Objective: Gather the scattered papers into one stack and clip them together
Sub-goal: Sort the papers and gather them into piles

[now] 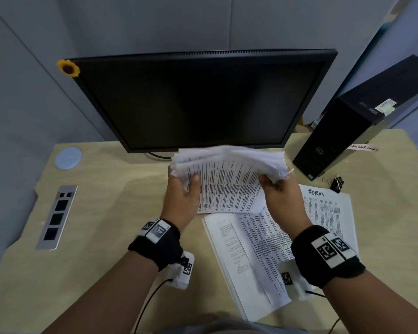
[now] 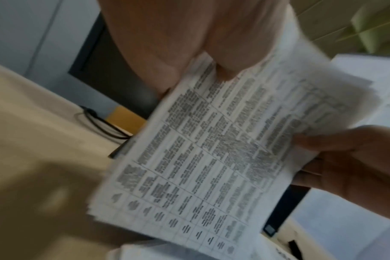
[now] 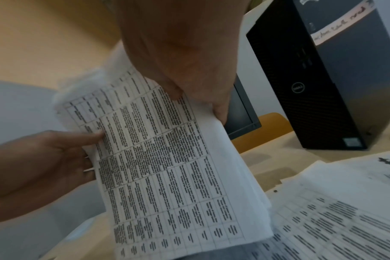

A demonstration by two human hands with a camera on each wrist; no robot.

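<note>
A stack of printed sheets is held on edge above the desk, just in front of the monitor; its top edges are uneven and blurred. My left hand grips its left side, thumb on the front sheet. My right hand grips its right side. In the left wrist view the stack hangs below my left hand. In the right wrist view my right hand pinches the stack. More papers lie on the desk, one headed "FORM". A black binder clip lies beside them.
A dark monitor stands right behind the stack. A black PC tower stands at the back right. A round blue coaster and a metal socket panel are on the left of the wooden desk.
</note>
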